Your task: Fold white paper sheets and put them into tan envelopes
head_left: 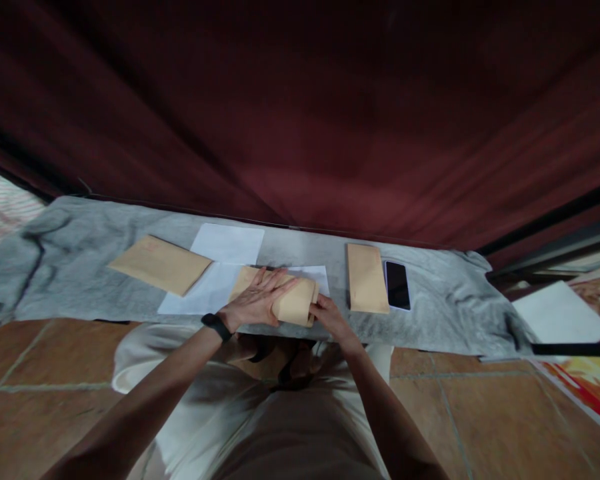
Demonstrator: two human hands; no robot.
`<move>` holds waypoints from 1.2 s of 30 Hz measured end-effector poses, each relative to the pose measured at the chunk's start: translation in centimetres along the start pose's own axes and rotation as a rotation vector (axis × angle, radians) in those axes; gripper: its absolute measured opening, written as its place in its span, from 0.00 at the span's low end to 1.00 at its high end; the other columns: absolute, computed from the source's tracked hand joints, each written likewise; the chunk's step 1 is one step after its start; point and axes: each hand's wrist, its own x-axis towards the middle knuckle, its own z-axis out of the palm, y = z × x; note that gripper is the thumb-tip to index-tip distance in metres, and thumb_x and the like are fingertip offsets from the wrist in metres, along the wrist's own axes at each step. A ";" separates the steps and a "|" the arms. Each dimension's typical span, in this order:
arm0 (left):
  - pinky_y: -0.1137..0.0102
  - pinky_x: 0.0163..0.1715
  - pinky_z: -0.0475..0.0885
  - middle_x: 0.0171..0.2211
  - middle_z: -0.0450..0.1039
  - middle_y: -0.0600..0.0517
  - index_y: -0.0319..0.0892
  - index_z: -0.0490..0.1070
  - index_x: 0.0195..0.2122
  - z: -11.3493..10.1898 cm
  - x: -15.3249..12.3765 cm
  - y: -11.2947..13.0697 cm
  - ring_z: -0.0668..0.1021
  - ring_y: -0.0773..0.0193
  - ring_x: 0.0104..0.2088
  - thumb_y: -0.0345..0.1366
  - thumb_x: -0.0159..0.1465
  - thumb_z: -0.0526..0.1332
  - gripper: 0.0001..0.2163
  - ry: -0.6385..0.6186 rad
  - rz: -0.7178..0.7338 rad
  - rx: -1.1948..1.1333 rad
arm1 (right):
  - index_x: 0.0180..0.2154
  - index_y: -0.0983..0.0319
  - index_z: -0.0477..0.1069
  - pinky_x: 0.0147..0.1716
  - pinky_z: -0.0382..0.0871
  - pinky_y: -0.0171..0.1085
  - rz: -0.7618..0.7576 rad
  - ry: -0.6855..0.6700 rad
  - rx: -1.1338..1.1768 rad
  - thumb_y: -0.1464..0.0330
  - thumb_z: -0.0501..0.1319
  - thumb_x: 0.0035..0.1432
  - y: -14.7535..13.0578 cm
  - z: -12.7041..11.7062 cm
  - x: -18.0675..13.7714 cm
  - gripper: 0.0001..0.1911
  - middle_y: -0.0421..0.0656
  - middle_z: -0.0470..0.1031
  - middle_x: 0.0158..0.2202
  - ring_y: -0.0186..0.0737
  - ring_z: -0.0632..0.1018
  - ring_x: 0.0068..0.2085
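Observation:
A brown paper envelope [295, 305] lies in front of me on white sheets of paper. My left hand [255, 298], with a black band on the wrist, rests flat across its left half, fingers spread. At the envelope's right end, my right hand [329, 315] has its fingers closed on the edge, where a narrow folded strip shows. Parts of the right fingertips are hidden by the paper. A white sheet [190, 301] sticks out to the left from under the envelope, and another white sheet [233, 243] lies behind it.
A grey cloth [115, 220] covers the narrow table. One brown envelope [160, 263] lies at the left. To the right are a stack of brown envelopes [367, 277] and a phone [397, 285]. Behind the table hangs a dark red curtain [300, 133].

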 end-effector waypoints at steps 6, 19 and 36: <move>0.44 0.70 0.38 0.71 0.53 0.38 0.47 0.43 0.75 0.5 0.1 0.3 0.54 0.39 0.72 0.47 0.50 0.73 0.55 0.053 0.017 -0.019 | 0.33 0.57 0.75 0.39 0.74 0.36 -0.008 0.047 -0.021 0.66 0.61 0.51 0.8 -0.6 -0.1 0.06 0.37 0.80 0.32 0.40 0.78 0.36; 0.43 0.70 0.41 0.68 0.58 0.36 0.42 0.43 0.75 1.0 1.1 1.6 0.59 0.41 0.70 0.45 0.53 0.70 0.52 0.102 -0.018 0.061 | 0.43 0.57 0.73 0.45 0.74 0.41 -0.166 0.488 -0.172 0.63 0.58 0.60 1.0 -2.3 -1.3 0.11 0.46 0.77 0.44 0.44 0.78 0.44; 0.44 0.70 0.42 0.68 0.59 0.40 0.47 0.43 0.75 1.5 0.8 4.1 0.59 0.41 0.69 0.42 0.56 0.69 0.49 0.051 0.066 0.036 | 0.39 0.58 0.78 0.26 0.71 0.34 0.253 -0.247 0.183 0.64 0.74 0.47 0.4 -3.1 -0.5 0.16 0.38 0.79 0.30 0.37 0.76 0.28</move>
